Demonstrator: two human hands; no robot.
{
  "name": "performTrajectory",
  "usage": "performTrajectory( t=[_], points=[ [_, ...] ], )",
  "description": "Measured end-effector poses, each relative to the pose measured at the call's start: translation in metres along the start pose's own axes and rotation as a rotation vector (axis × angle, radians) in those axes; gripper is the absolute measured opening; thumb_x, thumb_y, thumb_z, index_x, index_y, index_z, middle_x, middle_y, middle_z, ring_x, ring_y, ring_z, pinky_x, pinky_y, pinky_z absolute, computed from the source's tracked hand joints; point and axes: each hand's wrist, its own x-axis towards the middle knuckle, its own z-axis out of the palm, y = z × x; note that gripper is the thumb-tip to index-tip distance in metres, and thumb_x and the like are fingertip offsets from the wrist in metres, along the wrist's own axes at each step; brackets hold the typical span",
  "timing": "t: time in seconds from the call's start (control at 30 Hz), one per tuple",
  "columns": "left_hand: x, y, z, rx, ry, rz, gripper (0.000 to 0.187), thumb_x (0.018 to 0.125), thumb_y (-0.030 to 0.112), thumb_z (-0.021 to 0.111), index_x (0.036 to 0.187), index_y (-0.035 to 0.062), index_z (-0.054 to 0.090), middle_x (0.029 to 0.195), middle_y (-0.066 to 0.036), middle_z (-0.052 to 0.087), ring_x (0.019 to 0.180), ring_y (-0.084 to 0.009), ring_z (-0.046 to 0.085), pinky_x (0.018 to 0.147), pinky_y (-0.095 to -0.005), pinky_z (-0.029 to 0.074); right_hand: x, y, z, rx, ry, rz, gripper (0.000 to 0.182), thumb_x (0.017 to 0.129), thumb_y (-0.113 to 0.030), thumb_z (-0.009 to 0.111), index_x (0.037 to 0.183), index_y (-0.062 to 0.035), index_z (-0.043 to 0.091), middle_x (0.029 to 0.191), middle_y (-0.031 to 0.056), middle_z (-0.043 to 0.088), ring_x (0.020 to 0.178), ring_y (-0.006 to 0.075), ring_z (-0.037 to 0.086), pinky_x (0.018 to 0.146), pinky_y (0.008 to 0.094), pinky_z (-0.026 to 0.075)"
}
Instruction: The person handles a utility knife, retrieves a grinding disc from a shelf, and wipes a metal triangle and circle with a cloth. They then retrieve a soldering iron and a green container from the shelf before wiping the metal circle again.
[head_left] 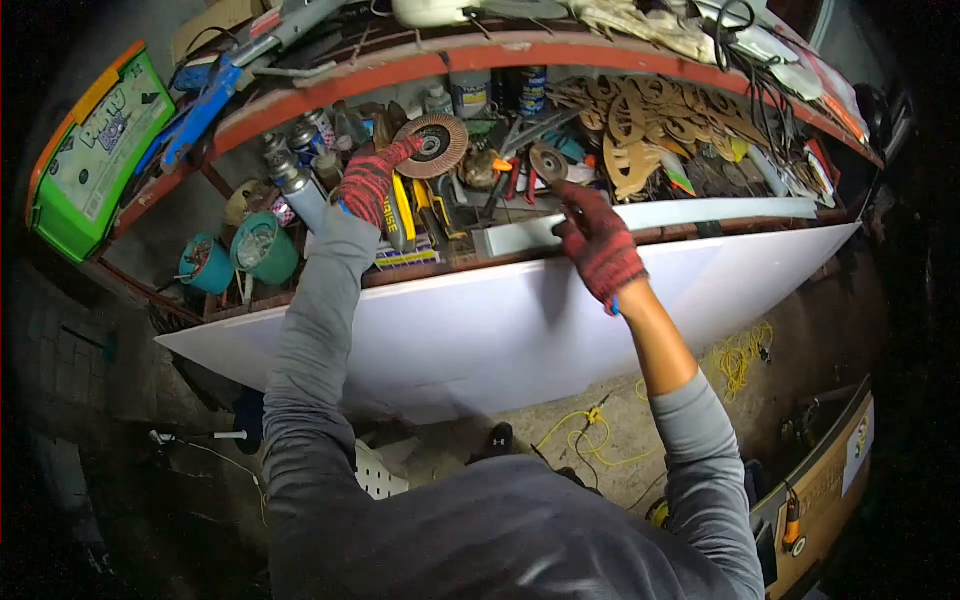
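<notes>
My left hand (372,190), in a red and black knit glove, grips a brown flap disc (446,160) by its left side, fingers reaching toward the dark hub. Yellow and black tools (402,212) lie on the shelf just below that disc. My right hand (603,248), gloved the same way, reaches over the shelf's front edge, and its fingertips meet the lower rim of a smaller round disc (546,160). Red-handled pliers (513,182) lie left of the smaller disc. A long white strip (690,212) runs behind my right hand.
A large white panel (480,340) leans along the shelf front. Teal buckets (268,250), spray cans (295,180) and carved wooden pieces (640,120) crowd the shelf. A red metal rail (480,52) crosses above. Yellow cord (600,430) lies on the floor.
</notes>
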Motion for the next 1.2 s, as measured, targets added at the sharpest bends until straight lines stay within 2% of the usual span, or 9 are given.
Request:
performTrajectory(
  t=[0.07,0.13,0.27,0.47,0.6,0.7,0.8,1.07,1.2],
  points=[
    [0.029,-0.002,-0.012,0.196,-0.007,-0.063,0.071,0.076,0.05,0.073,0.123,-0.001,0.057,0.118,-0.016,0.062,0.11,-0.0282,0.058,0.099,-0.0374,0.043,0.036,-0.005,0.021,-0.043,-0.204,0.168,0.044,0.086,0.005,0.056,0.128,-0.0063,0.053,0.119,0.0095,0.057,0.101,0.0151,0.057,0.08,0.0267,0.049],
    [0.053,-0.013,-0.015,0.284,0.001,-0.062,0.072,0.076,0.05,0.072,0.124,-0.001,0.057,0.119,-0.016,0.061,0.11,-0.0286,0.057,0.099,-0.0376,0.043,0.058,0.009,0.048,-0.1,-0.159,0.118,0.04,0.085,0.005,0.057,0.123,-0.0055,0.057,0.114,0.0099,0.06,0.095,0.0144,0.057,0.08,0.0269,0.048],
    [0.098,-0.038,-0.02,0.411,0.042,-0.038,0.073,0.076,0.052,0.071,0.125,-0.001,0.056,0.12,-0.017,0.06,0.112,-0.0295,0.057,0.099,-0.038,0.043,0.098,0.048,0.087,-0.132,-0.143,0.038,0.036,0.084,0.0,0.058,0.119,-0.0062,0.061,0.098,0.0129,0.066,0.089,0.019,0.062,0.079,0.0303,0.049],
    [0.153,-0.065,-0.026,0.531,0.123,-0.015,0.076,0.077,0.055,0.069,0.126,-0.001,0.054,0.123,-0.018,0.058,0.113,-0.0308,0.056,0.099,-0.0386,0.043,0.139,0.06,0.11,-0.301,-0.15,0.187,0.033,0.079,-0.011,0.063,0.112,-0.0074,0.065,0.108,0.0181,0.066,0.099,0.0314,0.064,0.084,0.0372,0.05],
    [0.18,-0.079,-0.028,0.59,0.168,0.0,0.078,0.077,0.056,0.068,0.127,-0.001,0.053,0.124,-0.019,0.057,0.115,-0.0317,0.055,0.099,-0.0391,0.043,0.178,0.122,0.152,-0.625,-0.198,0.052,0.037,0.077,-0.018,0.065,0.112,-0.0085,0.066,0.111,0.018,0.065,0.105,0.034,0.062,0.087,0.0403,0.05],
    [0.193,-0.092,-0.025,0.63,0.198,0.012,0.079,0.077,0.058,0.067,0.128,-0.001,0.053,0.125,-0.02,0.056,0.116,-0.0323,0.054,0.099,-0.0394,0.043,0.201,0.093,0.175,-0.875,-0.457,0.151,0.037,0.08,-0.024,0.061,0.114,-0.0098,0.066,0.115,0.0179,0.064,0.105,0.0352,0.062,0.086,0.0434,0.051],
    [0.201,-0.104,-0.022,0.664,0.231,0.028,0.081,0.077,0.059,0.066,0.129,-0.001,0.052,0.127,-0.02,0.055,0.116,-0.033,0.054,0.1,-0.0397,0.043,0.216,0.122,0.216,-0.679,-0.322,0.211,0.036,0.081,-0.025,0.06,0.112,-0.009,0.066,0.115,0.0178,0.063,0.103,0.0353,0.062,0.085,0.0439,0.051],
    [0.205,-0.139,-0.021,0.775,0.303,0.033,0.084,0.077,0.063,0.063,0.131,-0.001,0.05,0.13,-0.022,0.053,0.119,-0.0347,0.053,0.1,-0.0406,0.043,0.222,0.127,0.231,-0.705,-0.502,0.204,0.031,0.082,-0.019,0.063,0.11,-0.0056,0.067,0.117,0.0202,0.063,0.108,0.0363,0.061,0.087,0.0441,0.052],
    [0.203,-0.151,-0.019,0.847,0.324,0.039,0.086,0.077,0.064,0.061,0.132,-0.001,0.05,0.132,-0.023,0.052,0.12,-0.0356,0.052,0.1,-0.041,0.043,0.208,0.151,0.213,-0.797,-0.458,0.051,0.031,0.081,-0.032,0.06,0.098,-0.0085,0.071,0.105,0.0194,0.066,0.098,0.0381,0.064,0.084,0.0446,0.051]
  ],
)
